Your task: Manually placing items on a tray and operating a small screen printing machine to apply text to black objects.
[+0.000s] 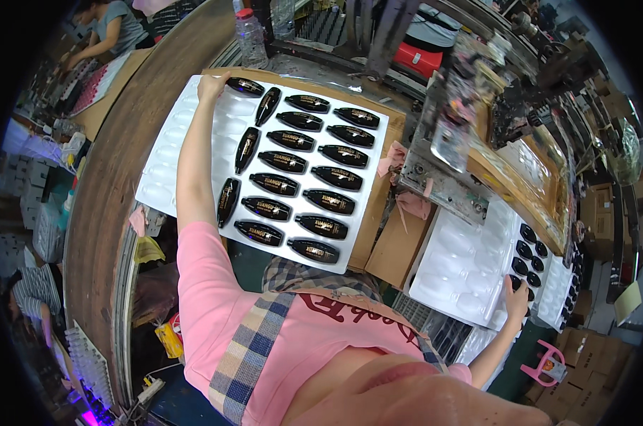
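A white moulded tray (314,145) lies in front of me, bearing several glossy black tapered oval pieces (292,140) with gold print. Most lie crosswise in two columns; a few stand lengthwise left of them. At the tray's far edge, my left hand (212,86) has its fingers closed at the end of a black oval piece (246,86). Far to the right, my right hand (517,302) pinches a black oval piece (515,282) beside a second white tray (463,263). Other black pieces (526,250) sit along that tray's right side. My right fingertips are small and partly hidden.
A machine with a wooden-framed screen (527,174) stands at the right, above the second tray. Cardboard (399,245) lies between the trays. A clear bottle with a red lid (249,35) stands at the back. Another person (112,32) works at the far left.
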Action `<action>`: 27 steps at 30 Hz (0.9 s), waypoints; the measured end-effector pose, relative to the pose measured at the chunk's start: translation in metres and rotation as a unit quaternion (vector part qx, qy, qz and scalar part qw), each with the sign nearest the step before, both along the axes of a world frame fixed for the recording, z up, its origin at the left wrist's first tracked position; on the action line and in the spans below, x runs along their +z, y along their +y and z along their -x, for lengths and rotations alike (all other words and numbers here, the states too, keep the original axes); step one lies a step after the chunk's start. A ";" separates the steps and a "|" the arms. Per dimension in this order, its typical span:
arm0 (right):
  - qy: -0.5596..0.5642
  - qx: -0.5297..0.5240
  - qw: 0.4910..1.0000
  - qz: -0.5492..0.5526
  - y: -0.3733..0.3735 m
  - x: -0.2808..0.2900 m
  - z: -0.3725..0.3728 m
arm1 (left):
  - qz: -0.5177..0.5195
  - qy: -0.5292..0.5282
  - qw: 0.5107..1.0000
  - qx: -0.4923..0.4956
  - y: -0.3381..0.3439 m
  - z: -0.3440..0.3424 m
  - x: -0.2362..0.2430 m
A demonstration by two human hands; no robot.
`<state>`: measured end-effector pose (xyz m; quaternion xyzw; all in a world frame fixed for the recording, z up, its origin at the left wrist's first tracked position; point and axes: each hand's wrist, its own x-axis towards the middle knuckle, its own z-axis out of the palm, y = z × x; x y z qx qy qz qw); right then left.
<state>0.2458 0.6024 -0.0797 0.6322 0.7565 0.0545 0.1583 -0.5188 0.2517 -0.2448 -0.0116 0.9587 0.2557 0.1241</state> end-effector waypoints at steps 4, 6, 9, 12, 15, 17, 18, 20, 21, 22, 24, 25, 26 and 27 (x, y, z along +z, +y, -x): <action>0.079 0.047 0.995 -0.039 0.007 -0.018 -0.024 | 0.110 0.064 0.992 0.020 0.002 -0.005 -0.008; 0.127 0.053 0.989 -0.057 -0.001 -0.018 -0.023 | 0.102 0.175 0.979 -0.031 0.017 -0.025 0.006; 0.271 0.022 0.962 -0.022 0.004 -0.019 -0.044 | -0.076 0.280 0.941 -0.175 0.046 -0.056 0.026; 0.392 0.032 0.919 -0.014 0.001 -0.005 -0.011 | -0.126 0.486 0.749 -0.433 0.076 -0.098 0.017; 0.515 0.107 0.850 0.016 -0.015 0.007 0.049 | -0.296 0.247 0.798 -0.464 0.132 -0.206 0.087; 0.540 0.173 0.823 0.048 -0.020 0.015 0.094 | -0.325 0.165 0.803 -0.472 0.165 -0.250 0.111; 0.550 0.189 0.811 0.067 -0.024 0.019 0.120 | -0.317 0.153 0.796 -0.492 0.180 -0.261 0.108; 0.589 0.204 0.775 0.100 -0.034 0.027 0.161 | -0.316 0.137 0.783 -0.518 0.213 -0.274 0.098; 0.589 0.201 0.773 0.125 -0.031 0.021 0.171 | -0.331 0.116 0.784 -0.512 0.225 -0.275 0.092; 0.587 0.199 0.770 0.151 -0.028 0.014 0.182 | -0.361 0.079 0.787 -0.495 0.232 -0.274 0.089; 0.591 0.254 0.747 0.168 -0.038 0.019 0.221 | -0.458 -0.038 0.777 -0.431 0.235 -0.268 0.088; 0.574 0.280 0.753 0.161 -0.042 0.017 0.237 | -0.541 -0.135 0.741 -0.373 0.231 -0.262 0.087; 0.556 0.303 0.759 0.149 -0.047 0.017 0.249 | -0.623 -0.231 0.684 -0.302 0.228 -0.256 0.089; 0.538 0.320 0.767 0.140 -0.053 0.017 0.262 | -0.694 -0.317 0.604 -0.228 0.221 -0.247 0.092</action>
